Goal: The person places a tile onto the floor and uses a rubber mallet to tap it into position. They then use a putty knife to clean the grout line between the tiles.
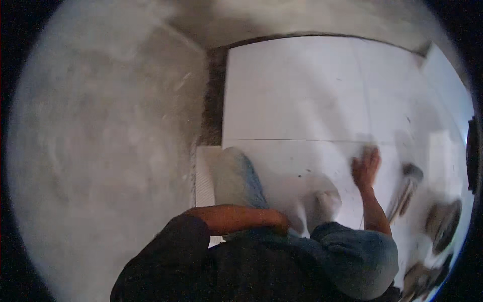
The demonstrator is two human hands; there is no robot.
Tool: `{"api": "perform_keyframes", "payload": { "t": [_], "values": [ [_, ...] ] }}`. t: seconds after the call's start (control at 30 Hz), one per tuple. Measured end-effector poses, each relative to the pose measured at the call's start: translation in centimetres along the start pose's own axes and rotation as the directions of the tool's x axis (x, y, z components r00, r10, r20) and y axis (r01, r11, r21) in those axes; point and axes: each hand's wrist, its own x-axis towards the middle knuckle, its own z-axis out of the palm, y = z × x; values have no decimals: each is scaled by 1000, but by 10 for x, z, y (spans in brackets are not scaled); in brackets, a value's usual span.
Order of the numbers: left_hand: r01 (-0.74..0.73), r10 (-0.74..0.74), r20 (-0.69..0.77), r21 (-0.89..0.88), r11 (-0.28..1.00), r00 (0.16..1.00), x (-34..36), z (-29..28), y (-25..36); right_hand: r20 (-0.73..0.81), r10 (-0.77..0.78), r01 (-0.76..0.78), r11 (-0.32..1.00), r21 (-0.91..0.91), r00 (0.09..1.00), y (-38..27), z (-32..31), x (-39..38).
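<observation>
My right hand [367,168] reaches forward over white floor tiles [297,90], close to the joint line between them. Its fingers are stretched out, slightly blurred, and nothing shows in them. My left forearm crosses in front of my body, and my left hand [276,220] is by my lap, its fingers hidden or smeared. Beside it, between my knees, is a pale rounded shape [324,201], too blurred to name. Right of my right hand lies a long, narrow tool [406,189] with a dark end, blurred.
Rough grey concrete [110,126] spreads along the left, with a dark gap [214,95] beside the tile edge. A pale ribbed strip [204,173] lies by my left knee. A blurred dark rounded object [445,226] sits at right. A white panel [445,80] rises at the far right.
</observation>
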Motion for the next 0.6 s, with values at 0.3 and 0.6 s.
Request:
{"api": "perform_keyframes", "payload": {
  "t": [0.3,0.6],
  "values": [
    [67,-483,-781,-549,833,-397,-149,-81,-63,-53,79,-92,937,-338,995,48,25,15],
    [-82,-847,-504,-849,522,-172,-204,-34,-266,-118,-38,4,961,-277,992,57,21,1]
  ]
}}
